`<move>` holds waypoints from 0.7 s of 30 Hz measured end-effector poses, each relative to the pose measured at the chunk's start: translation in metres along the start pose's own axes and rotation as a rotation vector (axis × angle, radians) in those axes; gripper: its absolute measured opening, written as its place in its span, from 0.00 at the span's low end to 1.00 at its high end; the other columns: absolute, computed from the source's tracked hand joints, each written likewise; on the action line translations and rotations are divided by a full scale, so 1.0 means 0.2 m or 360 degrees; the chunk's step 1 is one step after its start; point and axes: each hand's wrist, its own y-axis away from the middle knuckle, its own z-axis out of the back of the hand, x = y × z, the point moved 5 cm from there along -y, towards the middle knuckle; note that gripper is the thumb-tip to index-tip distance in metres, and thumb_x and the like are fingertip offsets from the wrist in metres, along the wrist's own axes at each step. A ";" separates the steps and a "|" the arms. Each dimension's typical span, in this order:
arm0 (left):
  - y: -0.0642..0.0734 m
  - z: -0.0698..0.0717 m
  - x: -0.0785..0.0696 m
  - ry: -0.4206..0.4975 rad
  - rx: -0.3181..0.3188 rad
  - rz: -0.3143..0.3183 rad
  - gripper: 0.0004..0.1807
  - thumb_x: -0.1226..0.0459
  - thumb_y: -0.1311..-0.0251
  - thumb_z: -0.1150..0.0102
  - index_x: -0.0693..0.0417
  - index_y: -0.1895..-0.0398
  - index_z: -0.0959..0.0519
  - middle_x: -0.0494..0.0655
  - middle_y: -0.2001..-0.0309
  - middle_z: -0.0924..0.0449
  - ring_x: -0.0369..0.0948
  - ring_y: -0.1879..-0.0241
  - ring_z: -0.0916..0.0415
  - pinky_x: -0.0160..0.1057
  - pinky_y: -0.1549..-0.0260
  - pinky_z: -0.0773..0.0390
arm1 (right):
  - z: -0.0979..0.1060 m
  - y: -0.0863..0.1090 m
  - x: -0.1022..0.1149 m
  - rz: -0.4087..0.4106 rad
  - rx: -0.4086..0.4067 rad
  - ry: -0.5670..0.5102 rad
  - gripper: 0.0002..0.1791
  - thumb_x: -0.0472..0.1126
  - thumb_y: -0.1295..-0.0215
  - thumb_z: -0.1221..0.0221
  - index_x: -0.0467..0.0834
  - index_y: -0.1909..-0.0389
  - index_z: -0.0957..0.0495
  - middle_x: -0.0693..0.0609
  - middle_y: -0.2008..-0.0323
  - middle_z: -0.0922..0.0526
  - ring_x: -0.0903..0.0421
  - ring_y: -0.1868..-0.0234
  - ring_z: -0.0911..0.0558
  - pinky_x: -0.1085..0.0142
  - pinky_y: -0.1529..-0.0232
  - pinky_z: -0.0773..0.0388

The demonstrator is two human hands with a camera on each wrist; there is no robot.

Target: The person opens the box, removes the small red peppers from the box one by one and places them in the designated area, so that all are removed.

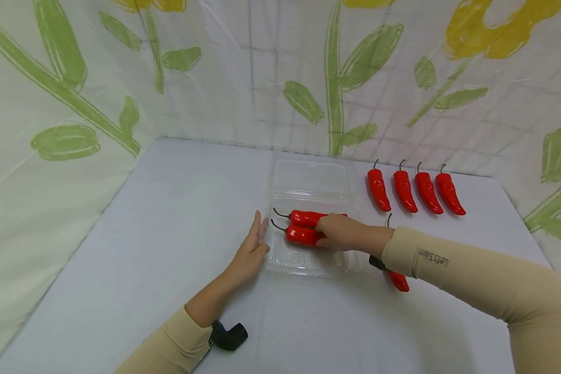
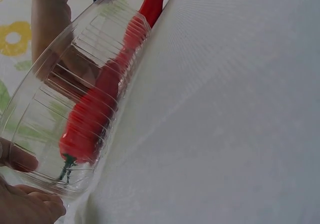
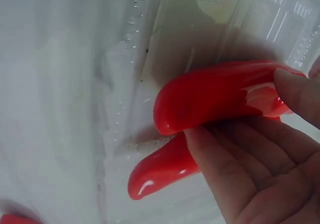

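Note:
Two red chili peppers lie side by side in a clear plastic container (image 1: 290,259) with its lid folded back. My right hand (image 1: 341,232) holds the nearer chili pepper (image 1: 300,235) between thumb and fingers; its rounded tip shows in the right wrist view. The farther chili pepper (image 1: 304,217) is partly covered by that hand. Both stems point left. At the container's left side rests my left hand (image 1: 246,259), fingers extended along the wall. In the left wrist view, one of its fingers (image 2: 22,159) shows through the clear plastic.
Several chili peppers (image 1: 404,192) stand in a row at the back right, stems toward the wall. Another chili pepper (image 1: 399,281) lies partly hidden under my right forearm. The container's lid (image 1: 312,176) lies flat behind it. A flowered sheet (image 1: 215,78) hangs behind the table.

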 end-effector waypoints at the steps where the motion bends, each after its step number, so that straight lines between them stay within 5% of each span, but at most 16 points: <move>1: 0.00 0.00 0.00 0.0003 0.0002 -0.0005 0.40 0.75 0.41 0.67 0.56 0.27 0.68 0.53 0.26 0.56 0.46 0.26 0.64 0.52 0.31 0.61 | 0.00 0.00 0.00 -0.0006 0.0012 0.0001 0.11 0.41 0.44 0.37 0.41 0.61 0.18 0.54 0.76 0.20 0.57 0.68 0.27 0.68 0.63 0.27; 8: 0.01 0.00 -0.01 0.0015 -0.0007 -0.0016 0.41 0.75 0.43 0.66 0.58 0.27 0.68 0.55 0.26 0.55 0.46 0.26 0.63 0.51 0.30 0.61 | -0.03 -0.02 0.02 -0.0004 0.0098 0.0063 0.15 0.42 0.43 0.38 0.41 0.55 0.23 0.53 0.73 0.22 0.57 0.66 0.26 0.67 0.62 0.25; 15: 0.01 0.01 -0.01 0.0018 -0.0016 -0.0025 0.40 0.75 0.42 0.66 0.58 0.27 0.68 0.56 0.27 0.55 0.49 0.26 0.62 0.53 0.31 0.60 | -0.06 0.00 0.03 0.0006 0.0159 -0.0014 0.37 0.41 0.46 0.35 0.49 0.34 0.37 0.51 0.52 0.23 0.53 0.48 0.28 0.60 0.55 0.21; 21: 0.00 0.00 0.00 0.0031 -0.0004 -0.0048 0.40 0.76 0.43 0.67 0.59 0.27 0.68 0.58 0.27 0.55 0.50 0.27 0.61 0.54 0.31 0.61 | -0.08 0.02 0.01 0.0101 0.0177 -0.0033 0.41 0.39 0.43 0.39 0.54 0.29 0.44 0.51 0.50 0.23 0.53 0.49 0.29 0.62 0.55 0.22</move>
